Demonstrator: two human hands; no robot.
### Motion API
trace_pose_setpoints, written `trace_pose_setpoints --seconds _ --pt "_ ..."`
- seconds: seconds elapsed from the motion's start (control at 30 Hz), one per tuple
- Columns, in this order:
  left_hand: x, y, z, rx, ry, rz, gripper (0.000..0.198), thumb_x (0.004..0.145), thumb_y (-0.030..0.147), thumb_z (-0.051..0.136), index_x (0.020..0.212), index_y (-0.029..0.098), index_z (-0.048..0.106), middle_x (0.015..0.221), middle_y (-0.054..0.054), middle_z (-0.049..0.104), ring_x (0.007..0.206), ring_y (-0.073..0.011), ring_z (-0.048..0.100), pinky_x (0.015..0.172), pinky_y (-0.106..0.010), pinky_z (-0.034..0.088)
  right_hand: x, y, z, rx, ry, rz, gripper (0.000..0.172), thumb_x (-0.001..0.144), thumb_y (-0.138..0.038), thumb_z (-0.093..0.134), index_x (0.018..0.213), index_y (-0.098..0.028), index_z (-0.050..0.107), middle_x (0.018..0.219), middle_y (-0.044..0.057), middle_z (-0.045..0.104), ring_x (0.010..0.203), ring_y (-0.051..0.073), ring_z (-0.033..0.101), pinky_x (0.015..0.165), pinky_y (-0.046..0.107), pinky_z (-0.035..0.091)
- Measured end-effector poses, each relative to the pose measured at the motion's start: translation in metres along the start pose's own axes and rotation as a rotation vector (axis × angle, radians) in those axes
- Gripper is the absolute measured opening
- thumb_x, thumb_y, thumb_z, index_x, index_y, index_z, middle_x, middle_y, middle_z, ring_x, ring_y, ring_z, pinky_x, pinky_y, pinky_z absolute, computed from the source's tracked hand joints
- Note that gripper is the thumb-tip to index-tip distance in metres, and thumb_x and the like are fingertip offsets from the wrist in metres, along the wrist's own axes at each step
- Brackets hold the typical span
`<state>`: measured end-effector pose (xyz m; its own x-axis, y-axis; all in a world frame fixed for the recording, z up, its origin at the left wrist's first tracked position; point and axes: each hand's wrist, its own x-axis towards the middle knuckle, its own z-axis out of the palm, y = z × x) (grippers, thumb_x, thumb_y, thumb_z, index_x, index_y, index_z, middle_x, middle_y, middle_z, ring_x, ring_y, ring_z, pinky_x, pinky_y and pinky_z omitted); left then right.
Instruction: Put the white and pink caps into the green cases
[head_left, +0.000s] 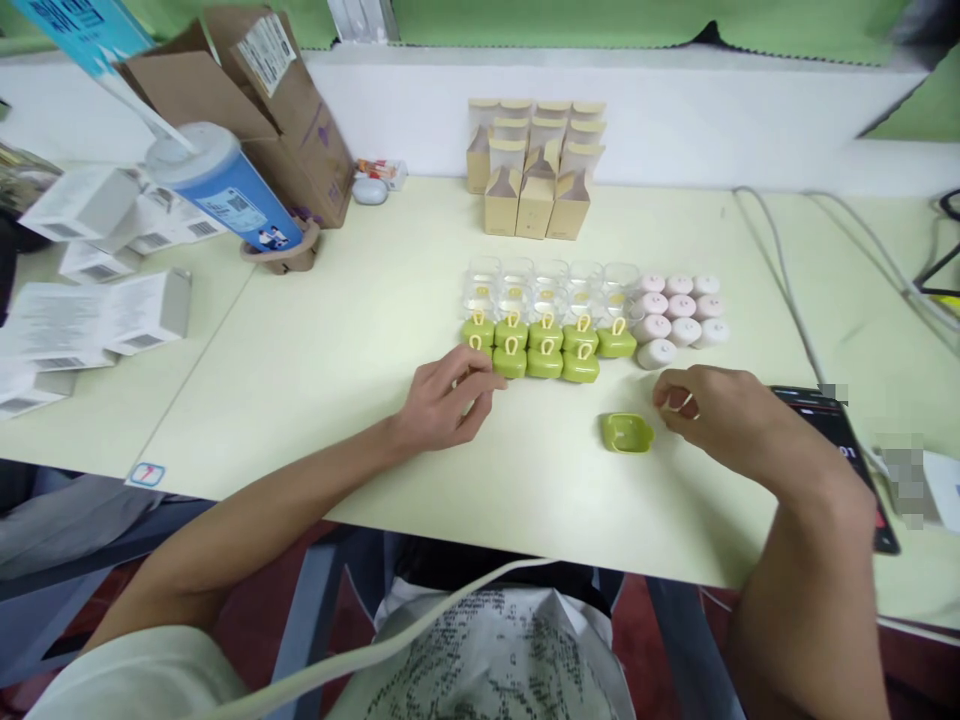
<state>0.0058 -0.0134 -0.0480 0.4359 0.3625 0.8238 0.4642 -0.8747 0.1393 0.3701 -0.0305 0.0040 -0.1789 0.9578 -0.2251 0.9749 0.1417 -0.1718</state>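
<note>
Left hand point(448, 402): fingers loosely bent and released, just beside the left end of the front row of green pieces point(544, 360).
Right hand point(711, 408): fingers curled, thumb close to the fingertips; I cannot tell whether something small is pinched there.
Green cup point(628, 434): alone on the counter point(360, 330), hollow side up, between the hands and nearer the right one.
Green pieces: nine with pale loops on top, five behind and four in front.
Clear cups point(550, 290): lined up directly behind the green pieces.
White and pink pots point(681, 307): clustered to the right of the clear cups.
Small cartons point(534, 205): flaps up, grouped by the wall.
Phone point(825, 425): flat, partly behind the right forearm.
</note>
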Motion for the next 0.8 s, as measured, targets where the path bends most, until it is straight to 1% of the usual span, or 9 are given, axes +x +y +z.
trace_pose_setpoints --seconds 0.1,0.27,0.37,0.43,0.47,0.57,0.63,0.73,0.8 --pt "0.001 -0.003 -0.001 -0.004 0.035 0.009 0.029 0.093 -0.002 0.062 0.110 0.022 0.065 0.097 -0.003 0.062 0.073 -0.0129 0.056 0.060 -0.025 0.049 0.002 -0.007 0.000 -0.040 -0.070 0.057 0.016 0.093 -0.014 0.067 0.105 -0.020 0.076 0.104 0.011 0.074 0.080 0.023 0.070 0.076 0.035 0.049" --pt "0.000 -0.004 -0.001 -0.015 0.007 0.016 0.027 0.094 0.000 0.060 0.107 0.023 0.064 0.095 -0.002 0.063 0.071 -0.0124 0.056 0.060 -0.025 0.050 0.001 -0.020 -0.002 -0.118 -0.087 0.074 0.026 0.090 -0.012 0.064 0.114 -0.018 0.072 0.099 0.011 0.075 0.078 0.025 0.067 0.068 0.034 0.044" --pt "-0.002 -0.004 0.000 -0.024 0.004 0.027 0.027 0.092 0.000 0.061 0.105 0.023 0.065 0.095 -0.002 0.064 0.070 -0.0128 0.056 0.059 -0.025 0.050 -0.002 -0.019 -0.010 0.036 0.051 -0.030 0.028 0.090 -0.013 0.063 0.113 -0.021 0.076 0.098 0.009 0.076 0.078 0.024 0.070 0.075 0.036 0.051" --pt "-0.004 -0.005 0.000 -0.024 -0.011 0.019 0.027 0.091 0.002 0.061 0.105 0.024 0.065 0.095 -0.003 0.065 0.069 -0.0131 0.057 0.059 -0.026 0.051 -0.006 -0.014 -0.016 0.181 0.157 -0.142 0.024 0.091 -0.017 0.062 0.108 -0.023 0.078 0.099 0.008 0.077 0.074 0.022 0.071 0.078 0.038 0.055" --pt "-0.005 -0.005 0.001 -0.022 -0.025 0.010 0.027 0.091 0.003 0.061 0.105 0.025 0.065 0.095 -0.002 0.066 0.069 -0.0132 0.057 0.060 -0.026 0.051 -0.007 -0.012 -0.017 0.241 0.175 -0.190 0.021 0.093 -0.022 0.063 0.106 -0.024 0.079 0.100 0.007 0.078 0.073 0.021 0.072 0.077 0.038 0.057" --pt "-0.008 -0.006 0.001 -0.001 -0.068 -0.014 0.024 0.093 0.006 0.059 0.101 0.028 0.064 0.093 -0.002 0.068 0.068 -0.0140 0.061 0.059 -0.028 0.052 -0.011 -0.006 -0.017 0.278 0.093 -0.249 0.016 0.096 -0.034 0.068 0.102 -0.026 0.081 0.090 0.004 0.079 0.067 0.021 0.071 0.068 0.037 0.056" --pt "-0.009 -0.005 0.000 -0.002 -0.090 -0.017 0.022 0.093 0.008 0.059 0.099 0.028 0.064 0.090 -0.002 0.069 0.069 -0.0146 0.063 0.058 -0.028 0.051 -0.011 -0.009 -0.014 0.209 0.020 -0.240 0.011 0.096 -0.028 0.069 0.094 -0.027 0.080 0.075 0.000 0.075 0.062 0.020 0.067 0.061 0.034 0.050" --pt "-0.008 0.003 -0.001 -0.069 -0.142 -0.034 0.020 0.099 0.015 0.064 0.114 0.029 0.066 0.099 -0.003 0.072 0.078 -0.0159 0.069 0.065 -0.029 0.057 -0.008 -0.025 -0.010 0.262 0.038 -0.218 0.011 0.094 -0.020 0.069 0.089 -0.025 0.078 0.070 0.000 0.075 0.061 0.020 0.068 0.060 0.034 0.048" --pt "-0.006 0.011 0.000 -0.180 -0.209 -0.099 0.035 0.104 0.032 0.072 0.137 0.028 0.061 0.117 -0.009 0.073 0.093 -0.0193 0.074 0.074 -0.031 0.064 -0.005 -0.045 -0.007 0.469 0.099 -0.189 0.007 0.096 -0.025 0.073 0.094 -0.023 0.079 0.075 0.002 0.079 0.064 0.021 0.074 0.063 0.034 0.054"
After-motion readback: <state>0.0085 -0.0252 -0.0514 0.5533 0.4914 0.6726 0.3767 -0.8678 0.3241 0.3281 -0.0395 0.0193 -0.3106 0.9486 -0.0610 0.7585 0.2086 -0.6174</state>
